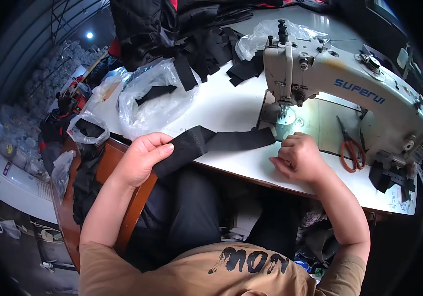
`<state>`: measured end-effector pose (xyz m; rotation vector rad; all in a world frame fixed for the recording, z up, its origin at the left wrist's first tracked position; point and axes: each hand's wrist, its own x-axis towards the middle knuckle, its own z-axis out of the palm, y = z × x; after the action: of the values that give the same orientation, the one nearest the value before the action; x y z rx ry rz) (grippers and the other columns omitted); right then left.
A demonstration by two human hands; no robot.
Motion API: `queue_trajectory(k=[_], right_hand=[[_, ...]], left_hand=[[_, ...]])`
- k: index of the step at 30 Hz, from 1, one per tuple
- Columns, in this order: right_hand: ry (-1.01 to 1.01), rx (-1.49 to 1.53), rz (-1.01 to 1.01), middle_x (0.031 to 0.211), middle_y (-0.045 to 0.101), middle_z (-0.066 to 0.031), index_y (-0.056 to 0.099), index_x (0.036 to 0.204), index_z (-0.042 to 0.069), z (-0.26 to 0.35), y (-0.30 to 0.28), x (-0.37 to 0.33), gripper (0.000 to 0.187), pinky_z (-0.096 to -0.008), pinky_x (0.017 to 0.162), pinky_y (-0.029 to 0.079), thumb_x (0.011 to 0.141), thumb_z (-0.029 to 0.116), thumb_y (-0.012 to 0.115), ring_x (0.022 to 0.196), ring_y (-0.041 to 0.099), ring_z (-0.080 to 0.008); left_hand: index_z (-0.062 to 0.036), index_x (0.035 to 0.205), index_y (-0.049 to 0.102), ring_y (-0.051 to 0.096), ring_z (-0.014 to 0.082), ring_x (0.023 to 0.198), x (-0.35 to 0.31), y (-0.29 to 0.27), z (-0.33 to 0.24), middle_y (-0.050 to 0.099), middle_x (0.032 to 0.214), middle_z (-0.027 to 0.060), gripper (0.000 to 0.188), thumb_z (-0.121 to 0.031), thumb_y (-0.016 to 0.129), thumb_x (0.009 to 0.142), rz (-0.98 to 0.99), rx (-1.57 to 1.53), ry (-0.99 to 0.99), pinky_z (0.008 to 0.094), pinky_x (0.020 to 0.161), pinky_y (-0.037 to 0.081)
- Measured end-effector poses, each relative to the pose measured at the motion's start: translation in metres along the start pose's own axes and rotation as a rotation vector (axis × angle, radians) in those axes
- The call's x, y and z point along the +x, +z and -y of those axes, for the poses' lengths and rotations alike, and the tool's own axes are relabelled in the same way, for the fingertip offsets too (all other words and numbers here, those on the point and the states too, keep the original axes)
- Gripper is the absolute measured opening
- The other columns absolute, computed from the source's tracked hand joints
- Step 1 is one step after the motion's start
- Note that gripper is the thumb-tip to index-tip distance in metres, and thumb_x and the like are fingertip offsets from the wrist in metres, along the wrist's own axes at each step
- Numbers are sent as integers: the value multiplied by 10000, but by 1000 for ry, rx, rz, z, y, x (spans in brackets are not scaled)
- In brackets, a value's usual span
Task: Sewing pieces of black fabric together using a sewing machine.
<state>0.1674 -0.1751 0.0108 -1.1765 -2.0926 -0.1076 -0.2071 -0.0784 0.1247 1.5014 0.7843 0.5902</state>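
A wide black fabric strip (238,140), which looks like webbing, lies along the white table's front edge. My left hand (148,154) pinches its folded near end between thumb and fingers, the ribbed weave showing. The far end reaches toward the sewing machine (339,74), just in front of the lit needle area. Beside that end, my right hand (297,157) rests over the table edge with its fingers curled in. Whatever those fingers hold, if anything, is hidden.
Orange-handled scissors (352,152) lie to the right of the needle area. Clear plastic bags (159,111) with black pieces sit at left on the white tabletop (226,108). Black strips (211,52) are heaped behind. A brown wooden edge (135,217) runs beside my left forearm.
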Motion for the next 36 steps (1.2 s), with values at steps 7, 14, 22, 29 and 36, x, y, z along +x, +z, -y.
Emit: queue_trajectory(k=[7, 14, 22, 29, 36], right_hand=[[-49, -23, -7, 573, 545, -65, 561, 527, 85, 3, 4, 4, 338, -398, 594, 486, 763, 158, 792, 574, 586, -289], [-16, -39, 26, 567, 535, -57, 561, 531, 86, 0, -1, 2, 337, -396, 589, 484, 771, 156, 787, 567, 575, -281], [-15, -22, 90, 561, 516, -54, 528, 533, 86, 2, 0, 2, 345, -393, 584, 476, 750, 141, 790, 566, 569, -272], [60, 2, 79, 585, 492, -71, 515, 549, 73, 6, 0, -4, 301, -419, 594, 429, 671, 109, 788, 576, 524, -303], [92, 44, 91, 610, 502, -120, 531, 590, 14, 11, 1, 8, 243, -431, 611, 405, 677, 56, 754, 602, 510, -330]], left_hand=[[-36, 1124, 718, 670, 88, 954, 72, -22, -41, 732, 1043, 19, 175, -145, 674, 994, 92, 78, 105, 268, 880, 531], [-69, 1183, 686, 687, 167, 930, 249, -63, -160, 717, 1090, 54, 227, -223, 646, 1022, -336, 74, 458, 310, 720, 592], [12, 1466, 539, 660, 243, 1172, 308, -111, -70, 687, 1317, 151, 576, -226, 710, 970, -714, 296, 358, 362, 974, 524], [-43, 1279, 697, 654, 102, 975, 167, -156, 23, 739, 1098, 32, 318, -250, 603, 1057, -646, 501, 272, 264, 861, 504], [-3, 1146, 739, 654, 97, 857, -74, -265, 34, 741, 970, 28, 249, -205, 635, 1044, -692, 920, -130, 262, 790, 527]])
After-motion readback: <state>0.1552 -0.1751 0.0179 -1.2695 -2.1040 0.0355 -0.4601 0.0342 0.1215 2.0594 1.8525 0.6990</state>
